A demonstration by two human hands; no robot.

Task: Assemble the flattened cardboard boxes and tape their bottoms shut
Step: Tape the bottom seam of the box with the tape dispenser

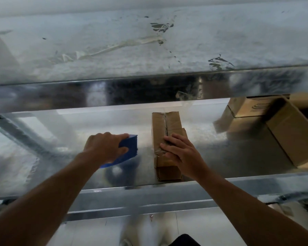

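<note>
A small brown cardboard box point(167, 126) lies on the lower metal shelf point(220, 157), its flaps closed under clear tape along the middle seam. My right hand point(181, 153) rests on the near part of its top, fingers spread over the taped seam. To the left, my left hand point(105, 146) grips a blue tape dispenser point(130, 148) that sits on the same shelf, a short gap away from the box.
An upper metal shelf point(149, 50) with tape scraps stuck on it overhangs the lower one. Larger assembled cardboard boxes point(283, 135) stand at the right of the lower shelf. A diagonal metal brace point(21, 134) crosses the left side.
</note>
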